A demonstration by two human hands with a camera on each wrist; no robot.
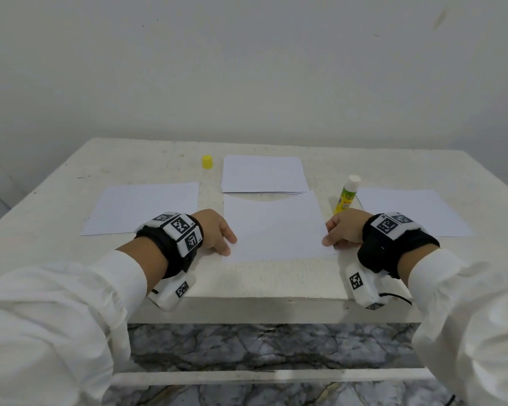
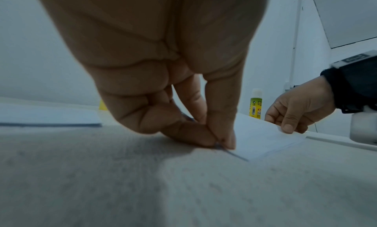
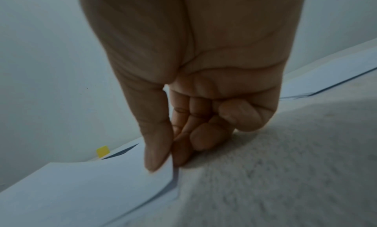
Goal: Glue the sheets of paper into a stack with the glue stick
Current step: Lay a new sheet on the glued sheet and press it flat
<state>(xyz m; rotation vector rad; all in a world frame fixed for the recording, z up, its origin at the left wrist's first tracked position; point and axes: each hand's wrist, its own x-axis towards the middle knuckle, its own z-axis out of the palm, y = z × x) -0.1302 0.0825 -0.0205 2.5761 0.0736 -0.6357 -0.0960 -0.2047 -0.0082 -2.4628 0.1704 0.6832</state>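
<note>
A white sheet of paper (image 1: 273, 227) lies in the middle of the table, its far edge reaching the stack of sheets (image 1: 264, 174) behind it. My left hand (image 1: 229, 246) pinches the sheet's left edge near the front corner, thumb against forefinger (image 2: 222, 143). My right hand (image 1: 329, 241) pinches the right edge, which is raised a little off the table in the right wrist view, where the sheet (image 3: 81, 190) casts a shadow. The glue stick (image 1: 346, 194) stands upright and uncapped just beyond my right hand. Its yellow cap (image 1: 207, 162) sits left of the stack.
One single sheet (image 1: 141, 208) lies flat on the left, another (image 1: 408, 210) on the right. The white table (image 1: 261, 282) ends in a front edge close behind my wrists. A pale wall rises behind its far edge.
</note>
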